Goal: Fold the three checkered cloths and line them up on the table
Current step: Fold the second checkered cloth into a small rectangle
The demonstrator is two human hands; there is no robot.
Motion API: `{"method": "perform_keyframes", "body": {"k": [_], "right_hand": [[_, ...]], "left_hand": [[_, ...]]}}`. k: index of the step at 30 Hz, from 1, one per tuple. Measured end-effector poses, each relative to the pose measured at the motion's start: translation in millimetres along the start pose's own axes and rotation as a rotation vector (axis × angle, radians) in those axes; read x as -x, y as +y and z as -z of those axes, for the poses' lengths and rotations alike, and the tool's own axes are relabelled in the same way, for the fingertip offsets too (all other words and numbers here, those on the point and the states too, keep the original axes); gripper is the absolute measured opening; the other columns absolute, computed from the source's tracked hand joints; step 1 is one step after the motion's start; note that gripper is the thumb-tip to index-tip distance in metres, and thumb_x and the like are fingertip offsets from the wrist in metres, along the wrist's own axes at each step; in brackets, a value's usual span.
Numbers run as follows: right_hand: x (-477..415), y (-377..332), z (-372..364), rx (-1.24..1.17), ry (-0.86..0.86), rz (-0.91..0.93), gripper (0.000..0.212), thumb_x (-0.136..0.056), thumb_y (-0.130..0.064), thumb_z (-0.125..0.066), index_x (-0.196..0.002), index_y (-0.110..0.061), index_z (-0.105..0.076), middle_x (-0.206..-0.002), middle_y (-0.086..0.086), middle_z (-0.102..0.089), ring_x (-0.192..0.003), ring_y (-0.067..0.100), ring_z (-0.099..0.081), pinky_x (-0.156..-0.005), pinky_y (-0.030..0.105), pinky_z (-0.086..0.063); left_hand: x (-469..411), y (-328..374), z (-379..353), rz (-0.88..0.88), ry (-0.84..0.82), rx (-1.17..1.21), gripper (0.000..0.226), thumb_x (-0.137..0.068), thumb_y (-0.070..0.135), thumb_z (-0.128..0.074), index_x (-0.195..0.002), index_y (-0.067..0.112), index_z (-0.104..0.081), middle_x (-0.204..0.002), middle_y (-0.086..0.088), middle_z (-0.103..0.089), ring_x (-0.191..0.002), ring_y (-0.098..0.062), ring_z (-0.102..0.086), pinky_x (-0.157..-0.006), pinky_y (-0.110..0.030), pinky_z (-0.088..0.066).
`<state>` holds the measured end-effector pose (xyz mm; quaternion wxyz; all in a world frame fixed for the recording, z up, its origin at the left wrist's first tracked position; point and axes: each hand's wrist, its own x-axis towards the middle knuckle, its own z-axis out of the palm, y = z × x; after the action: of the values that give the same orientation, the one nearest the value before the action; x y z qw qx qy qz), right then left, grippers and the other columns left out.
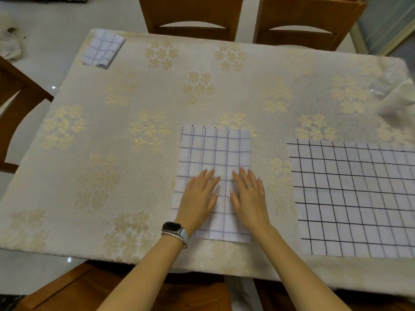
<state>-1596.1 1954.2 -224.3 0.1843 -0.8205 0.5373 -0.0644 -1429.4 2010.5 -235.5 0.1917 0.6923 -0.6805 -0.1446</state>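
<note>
— Pressing flat on the middle cloth [215, 180], lower centre of the frame: left hand [198, 198] and right hand [249, 196] both spread palm-down, fingers loose, gripping nothing.

— Which step, then?

— Looks like smoothing a half-done fold. Already narrowed to a tall strip, but not yet as small as the folded cloth [102, 49] sitting at the upper left corner of the table [134, 176].

— And next?

— Probably pinching the near edge and bringing it up over the far edge, corners matched, then lining it up beside the finished one. Needs a clean crease first; soft fabric, likely to slide on the tablecloth.

— Third one?

— Unfolded cloth [354, 198], lower right, lying open and flat, running off the frame edge. Untouched.

— Anything in the way?

— Little. Pale crumpled thing [397, 97] at the right edge, too blurred to name. Chairs [190, 16] at the top, clear of the work.
</note>
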Motion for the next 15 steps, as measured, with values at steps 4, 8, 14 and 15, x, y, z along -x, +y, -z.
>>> {"method": "perform_keyframes", "body": {"k": [4,8,14,15], "right_hand": [[3,28,0,0.056,-0.046,0.031,0.052,-0.101,-0.034,-0.037,-0.151,-0.021,-0.033,-0.161,0.001,-0.024,-0.151,0.019,-0.012,-0.123,0.044,-0.005],[9,43,-2,0.076,-0.122,0.059,0.057,-0.102,-0.038,-0.038,-0.155,-0.027,-0.018,-0.163,-0.006,-0.006,-0.15,0.013,0.005,-0.122,0.041,0.006],[12,58,-6,0.11,-0.122,0.067,0.062,-0.098,-0.05,-0.027,-0.155,-0.027,-0.017,-0.162,-0.008,-0.007,-0.151,0.015,-0.002,-0.121,0.04,0.004],[12,59,-6,0.116,-0.12,0.07,0.062,-0.098,-0.05,-0.028,-0.155,-0.026,-0.018,-0.162,-0.007,-0.01,-0.151,0.016,-0.005,-0.121,0.041,0.003]], "left_hand": [[2,-9,-17,-0.129,-0.177,-0.224,0.058,-0.099,0.05,-0.032,-0.151,0.024,-0.034,-0.161,-0.005,-0.025,-0.148,-0.026,-0.023,-0.118,-0.055,-0.016],[7,-19,-25,-0.119,-0.243,-0.298,0.066,-0.098,0.06,-0.029,-0.155,0.027,-0.02,-0.164,-0.003,-0.014,-0.151,-0.024,-0.013,-0.119,-0.055,-0.011],[3,-13,-21,-0.091,-0.181,-0.242,0.066,-0.094,0.059,-0.038,-0.151,0.028,-0.033,-0.159,-0.002,-0.029,-0.147,-0.024,-0.026,-0.117,-0.053,-0.015],[-1,-9,-20,-0.074,-0.16,-0.23,0.063,-0.093,0.056,-0.041,-0.148,0.026,-0.04,-0.155,-0.004,-0.037,-0.143,-0.025,-0.033,-0.115,-0.052,-0.02]]}}
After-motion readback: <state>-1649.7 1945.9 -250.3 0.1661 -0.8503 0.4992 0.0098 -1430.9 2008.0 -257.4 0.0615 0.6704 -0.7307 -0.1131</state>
